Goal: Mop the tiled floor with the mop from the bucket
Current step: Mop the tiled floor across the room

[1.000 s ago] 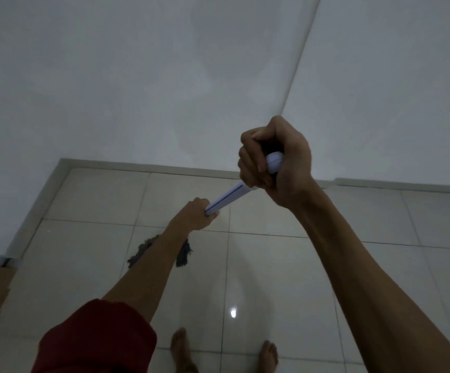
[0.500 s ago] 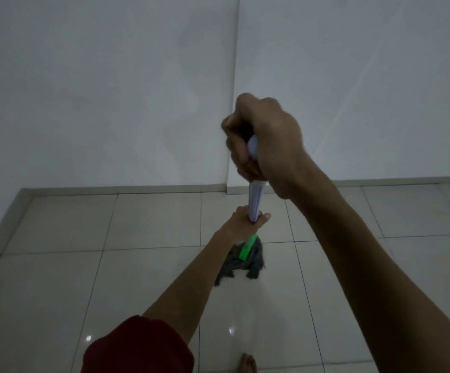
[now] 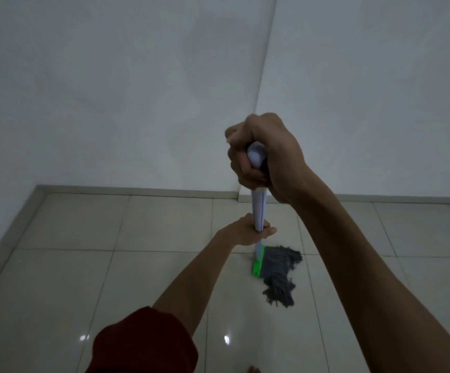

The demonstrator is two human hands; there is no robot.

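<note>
The mop's white handle runs from near the camera down to a green clamp. Its grey string head lies spread on the glossy tiled floor, strands trailing right and toward me. My right hand grips the top end of the handle, fingers wrapped round it. Lower down, my left hand holds the shaft just above the clamp. No bucket is in view.
Two white walls meet in a corner just beyond the mop, with a grey skirting along the floor. A second skirting runs along the left edge. A toe shows at the bottom edge. My red sleeve covers the left upper arm.
The mop head has swung from the left across to the right of the handle, and its strands have fanned out on the tile. Both hands keep their hold; the view has panned.
</note>
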